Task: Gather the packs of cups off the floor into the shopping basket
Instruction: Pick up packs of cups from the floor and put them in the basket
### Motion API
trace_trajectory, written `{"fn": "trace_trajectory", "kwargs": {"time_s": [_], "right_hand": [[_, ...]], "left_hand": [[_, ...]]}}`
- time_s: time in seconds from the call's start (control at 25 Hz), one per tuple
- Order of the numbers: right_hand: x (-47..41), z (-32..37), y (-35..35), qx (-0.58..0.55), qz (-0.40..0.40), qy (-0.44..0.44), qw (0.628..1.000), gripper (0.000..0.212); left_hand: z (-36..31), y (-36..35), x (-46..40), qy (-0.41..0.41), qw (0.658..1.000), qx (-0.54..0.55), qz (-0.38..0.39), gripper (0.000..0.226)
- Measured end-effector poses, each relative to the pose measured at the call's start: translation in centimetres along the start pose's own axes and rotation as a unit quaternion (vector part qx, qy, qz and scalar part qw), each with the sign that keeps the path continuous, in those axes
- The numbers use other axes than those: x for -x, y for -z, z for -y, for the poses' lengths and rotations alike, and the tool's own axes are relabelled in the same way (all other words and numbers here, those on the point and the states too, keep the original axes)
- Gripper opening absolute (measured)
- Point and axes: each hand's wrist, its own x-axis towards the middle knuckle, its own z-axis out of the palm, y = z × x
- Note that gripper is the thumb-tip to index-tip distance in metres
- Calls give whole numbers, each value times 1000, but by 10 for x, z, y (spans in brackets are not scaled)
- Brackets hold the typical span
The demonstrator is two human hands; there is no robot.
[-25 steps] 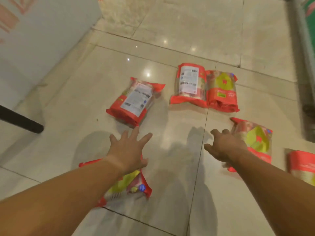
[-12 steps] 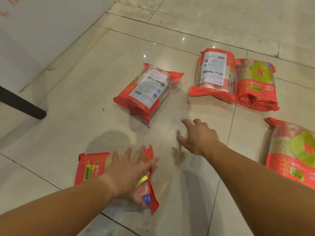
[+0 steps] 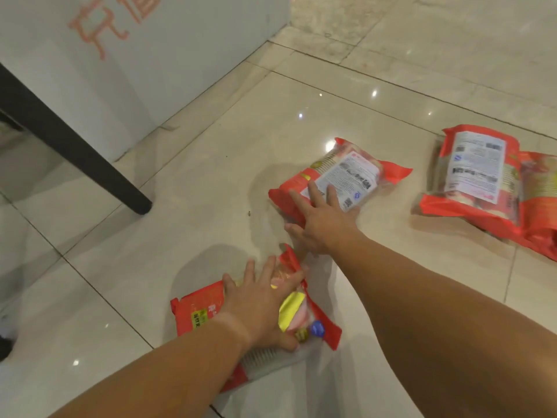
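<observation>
- The left hand (image 3: 259, 309) lies flat, fingers spread, on the nearest red plastic pack of cups (image 3: 208, 312) on the glossy beige tiled floor (image 3: 211, 164), seemingly pinning it before a grip closes.
- The right hand (image 3: 319, 224), also spread wide, presses a second red pack, label side up (image 3: 346, 173); nothing is lifted.
- Two more red packs (image 3: 488, 188) lie farther right.
- No basket shows.
</observation>
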Motion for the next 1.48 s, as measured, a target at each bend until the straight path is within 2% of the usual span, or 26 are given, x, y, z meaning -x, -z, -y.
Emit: {"fn": "trace_trajectory", "kwargs": {"time_s": [0.12,0.2,0.32,0.4,0.52,0.6,0.88,1.04,1.16,1.28,1.48], "right_hand": [[1,-4,-2,-4,-24,3,1000,69],[18,-14,-3,33,-80,2,996,62],[34,-18,5,54,-124,-87,987,76],[22,-17,13,-6,-138,-163,977,88],[0,-20,14,-104,-40,-228,967,125],[-1,-21,5,-110,2,-233,966,133],[63,-24,-16,-72,-8,-252,965,112],[104,-29,-11,-65,-23,-255,964,103],[145,-23,22,-61,-43,-251,965,98],[210,-6,78,-88,-37,-258,961,98],[346,39,226,-135,-34,-283,949,99]], "left_hand": [[24,9,-11,60,996,66,-28,123],[35,13,-17,119,985,109,-56,120],[42,24,-21,182,964,157,-110,117],[39,28,-21,193,963,148,-120,123],[28,23,-13,196,968,138,-77,131],[27,17,-9,198,972,113,-61,134],[29,14,-5,196,974,61,-100,116],[10,42,0,193,971,66,-126,107],[-20,85,26,187,971,66,-131,105],[-54,142,87,176,974,65,-125,108],[-106,268,245,151,978,79,-124,112]]}}
